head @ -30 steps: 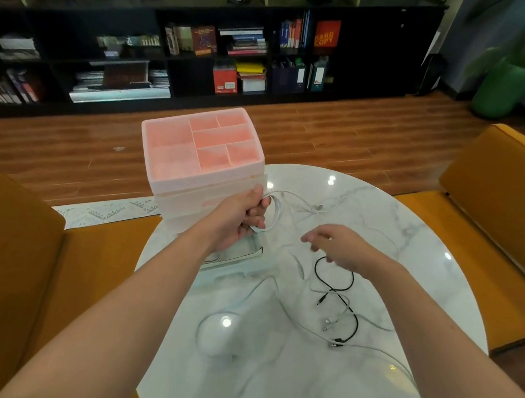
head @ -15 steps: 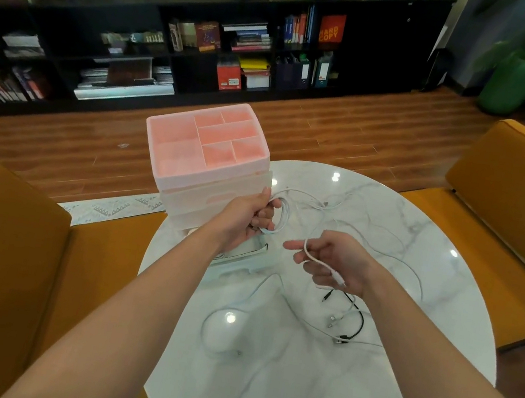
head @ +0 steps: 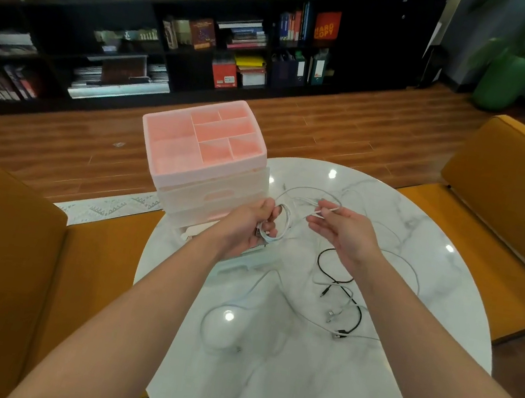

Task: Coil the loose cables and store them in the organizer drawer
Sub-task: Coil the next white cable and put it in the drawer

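Both hands (head: 343,235) higher on white cable (head: 284,226)

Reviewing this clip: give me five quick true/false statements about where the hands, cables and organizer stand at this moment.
1. The left hand holds a coiled white cable. True.
2. The right hand grips the black cable. False: it pinches the white cable's loose end; the black cable lies on the marble table.
3. The pink organizer stands on the floor. False: it stands on the table.
4. The organizer's top tray looks empty. True.
5. All cables are already stored. False: several lie loose on the table.
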Available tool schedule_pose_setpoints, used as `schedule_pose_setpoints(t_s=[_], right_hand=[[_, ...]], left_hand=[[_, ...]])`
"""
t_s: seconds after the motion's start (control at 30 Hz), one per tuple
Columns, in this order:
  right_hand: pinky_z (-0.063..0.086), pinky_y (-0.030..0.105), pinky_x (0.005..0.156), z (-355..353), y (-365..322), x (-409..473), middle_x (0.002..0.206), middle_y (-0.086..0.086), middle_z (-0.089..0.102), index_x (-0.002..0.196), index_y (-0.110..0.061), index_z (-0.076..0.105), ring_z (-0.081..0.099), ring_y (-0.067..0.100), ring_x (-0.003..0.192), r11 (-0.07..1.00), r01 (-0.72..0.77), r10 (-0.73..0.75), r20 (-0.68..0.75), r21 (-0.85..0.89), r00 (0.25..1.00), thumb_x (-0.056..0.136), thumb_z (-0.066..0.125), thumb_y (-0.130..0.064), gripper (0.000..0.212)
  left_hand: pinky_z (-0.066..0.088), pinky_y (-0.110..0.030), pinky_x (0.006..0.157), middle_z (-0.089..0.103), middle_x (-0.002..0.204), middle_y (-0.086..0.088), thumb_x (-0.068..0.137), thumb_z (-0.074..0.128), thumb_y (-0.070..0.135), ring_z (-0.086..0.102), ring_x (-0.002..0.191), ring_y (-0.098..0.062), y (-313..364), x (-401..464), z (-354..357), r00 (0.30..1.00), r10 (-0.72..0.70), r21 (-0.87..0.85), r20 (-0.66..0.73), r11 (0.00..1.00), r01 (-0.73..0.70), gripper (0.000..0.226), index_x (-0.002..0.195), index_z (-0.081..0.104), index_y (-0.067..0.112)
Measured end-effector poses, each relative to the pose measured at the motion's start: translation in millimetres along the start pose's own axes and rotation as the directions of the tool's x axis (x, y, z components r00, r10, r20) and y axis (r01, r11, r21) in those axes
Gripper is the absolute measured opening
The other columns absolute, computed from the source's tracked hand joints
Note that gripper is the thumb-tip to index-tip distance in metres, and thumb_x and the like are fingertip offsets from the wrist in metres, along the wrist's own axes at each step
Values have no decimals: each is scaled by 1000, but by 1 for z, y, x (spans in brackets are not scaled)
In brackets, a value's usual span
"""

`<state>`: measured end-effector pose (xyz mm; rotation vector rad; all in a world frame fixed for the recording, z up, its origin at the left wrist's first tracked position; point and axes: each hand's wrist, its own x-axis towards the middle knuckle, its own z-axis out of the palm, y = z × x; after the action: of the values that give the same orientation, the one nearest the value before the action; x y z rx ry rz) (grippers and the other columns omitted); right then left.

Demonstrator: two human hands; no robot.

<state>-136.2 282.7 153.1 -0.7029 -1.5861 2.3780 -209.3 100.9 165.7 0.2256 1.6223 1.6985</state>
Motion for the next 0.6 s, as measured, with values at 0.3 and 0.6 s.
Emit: schedule_pose_setpoints(t_s=[0.3, 0.6], right_hand=[[55, 32, 75, 8, 9, -8, 91, 2, 72, 112, -13, 63, 64, 18, 83, 972, -235, 232, 134, 9, 963, 99, 52, -9, 18], [41, 23, 60, 8, 8, -4, 74, -3, 56, 113, -18, 61, 51, 9, 62, 931, -363, 364, 178, -38, 914, 96, 55, -15, 18]], left_hand=[[34, -24, 65, 40, 74, -1, 106, 32, 17, 38, 62, -11, -4, 4, 3, 1000, -2, -10, 18, 1000, 3, 30, 81, 48, 14], [47, -25, 70, 52, 77, -3, 105, 36, 18, 47, 74, -16, -7, 3, 8, 994, -58, -28, 97, 998, 61, 31, 78, 51, 16]])
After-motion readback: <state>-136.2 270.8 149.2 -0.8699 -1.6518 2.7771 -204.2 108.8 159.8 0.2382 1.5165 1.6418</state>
